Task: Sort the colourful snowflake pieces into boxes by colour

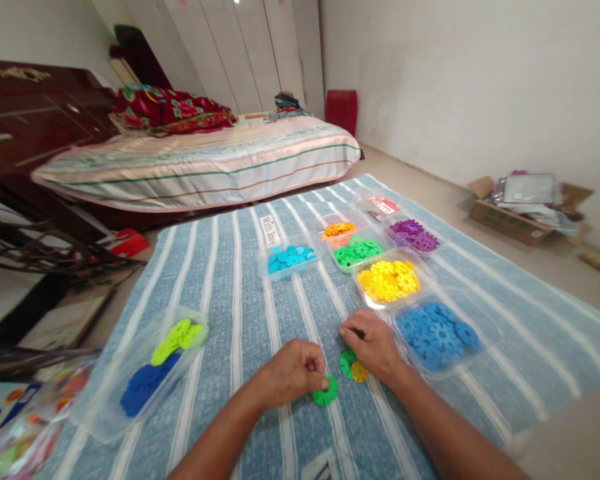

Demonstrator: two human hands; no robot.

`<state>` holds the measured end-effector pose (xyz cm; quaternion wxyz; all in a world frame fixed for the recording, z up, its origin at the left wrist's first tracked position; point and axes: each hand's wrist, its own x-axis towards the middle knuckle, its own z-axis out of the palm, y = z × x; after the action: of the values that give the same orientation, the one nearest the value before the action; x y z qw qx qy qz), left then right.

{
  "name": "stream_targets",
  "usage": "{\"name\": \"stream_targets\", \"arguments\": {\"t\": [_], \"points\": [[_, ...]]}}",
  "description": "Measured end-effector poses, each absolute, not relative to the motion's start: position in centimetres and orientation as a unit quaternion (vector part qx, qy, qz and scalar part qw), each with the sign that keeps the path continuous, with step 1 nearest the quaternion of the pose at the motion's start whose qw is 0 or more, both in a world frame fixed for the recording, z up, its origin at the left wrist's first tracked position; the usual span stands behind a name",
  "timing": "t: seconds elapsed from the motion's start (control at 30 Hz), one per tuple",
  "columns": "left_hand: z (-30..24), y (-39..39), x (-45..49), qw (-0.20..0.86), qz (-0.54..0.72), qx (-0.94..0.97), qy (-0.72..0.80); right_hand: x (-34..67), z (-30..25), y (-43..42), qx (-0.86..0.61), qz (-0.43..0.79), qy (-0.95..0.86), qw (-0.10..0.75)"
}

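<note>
My left hand (293, 372) is curled into a pinch on a green snowflake disc (326, 392) that rests on the blue striped mat (230, 280). My right hand (373, 345) is closed over a joined green and yellow disc piece (353, 366), fingertips pressed together at its top. The two hands sit close together near the mat's front middle. Clear trays of discs lie just beyond: blue (435, 330), yellow (389, 280), green (356, 252).
Further trays hold cyan discs (289, 258), orange discs (338, 230) and purple discs (414, 235). A clear tub (145, 373) with lime and dark blue discs lies at left. A mattress (195, 163) is behind; a cardboard box (525, 207) at right.
</note>
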<state>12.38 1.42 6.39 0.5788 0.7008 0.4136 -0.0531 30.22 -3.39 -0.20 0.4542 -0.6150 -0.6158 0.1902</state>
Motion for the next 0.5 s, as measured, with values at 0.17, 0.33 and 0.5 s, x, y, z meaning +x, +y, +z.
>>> {"name": "stream_targets", "arguments": {"t": [0.17,0.33,0.5], "points": [[8.7,5.3,15.9,0.571,0.117,0.671,0.458,30.2,-0.3,-3.3,-0.614,0.194,-0.616,0.454],[11.2,8.5,21.4,0.556,0.348,0.584,0.479,30.2,-0.3,-3.3,-0.612,0.204,-0.61,0.46],[9.6,7.9,22.0,0.457,0.306,0.679,0.486,30.3,-0.3,-3.3,-0.614,0.202,-0.611,0.456]]}}
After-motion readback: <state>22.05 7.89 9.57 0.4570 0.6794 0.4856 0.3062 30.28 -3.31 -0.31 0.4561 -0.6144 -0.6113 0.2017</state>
